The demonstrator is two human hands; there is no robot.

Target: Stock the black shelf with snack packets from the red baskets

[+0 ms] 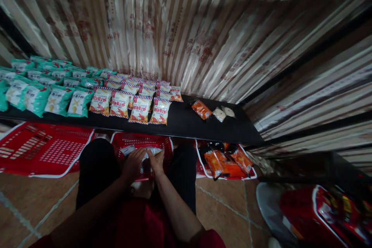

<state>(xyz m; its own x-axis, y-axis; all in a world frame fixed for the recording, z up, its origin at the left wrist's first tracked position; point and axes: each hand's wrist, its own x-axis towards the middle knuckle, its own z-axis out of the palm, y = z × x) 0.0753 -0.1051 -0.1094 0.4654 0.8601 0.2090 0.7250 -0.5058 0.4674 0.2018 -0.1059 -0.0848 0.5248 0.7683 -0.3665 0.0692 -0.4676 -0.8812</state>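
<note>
Both of my hands are low in the middle, over a red basket (128, 138) between my knees. My left hand (134, 164) has its fingers wrapped on a pale silvery packet (154, 150). Against the same packet, on its right side, my right hand (157, 161) is closed too. Another pale packet (128, 150) lies in the basket by my left fingers. On the black shelf (186, 124) ahead stand several white snack bags (140, 109) with red print, in rows, and to their left several teal bags (80, 102).
An orange packet (201, 109) and two pale round items (219, 114) lie on the shelf's right part. Below are a left red basket (58, 149) and a right basket (251, 176) of orange packets. A red container (299, 209) stands far right; a striped curtain (186, 27) hangs behind.
</note>
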